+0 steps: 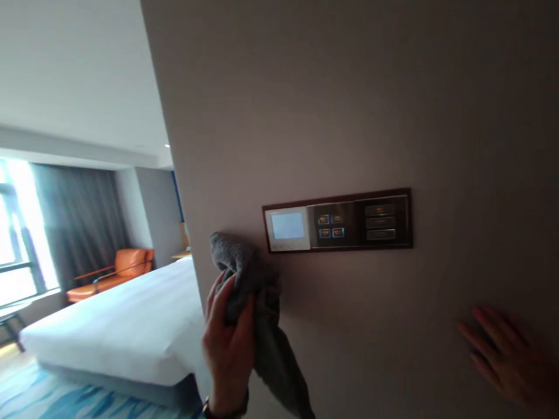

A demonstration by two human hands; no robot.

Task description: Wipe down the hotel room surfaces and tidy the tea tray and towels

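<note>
A bunched grey cloth is gripped in my left hand, with its tail hanging down to the right. The cloth lies against or very close to the wall, just left of and below a control panel. That panel has a dark frame, a light screen at its left, lit square buttons in the middle and a stack of three bar switches at its right. At the lower right, my right hand is spread with fingers apart on or near the wall, holding nothing.
The wall ends at an edge left of the cloth. Beyond it are a white bed, an orange armchair, a grey curtain, a bright window and a blue patterned carpet. Part of a small table shows at far left.
</note>
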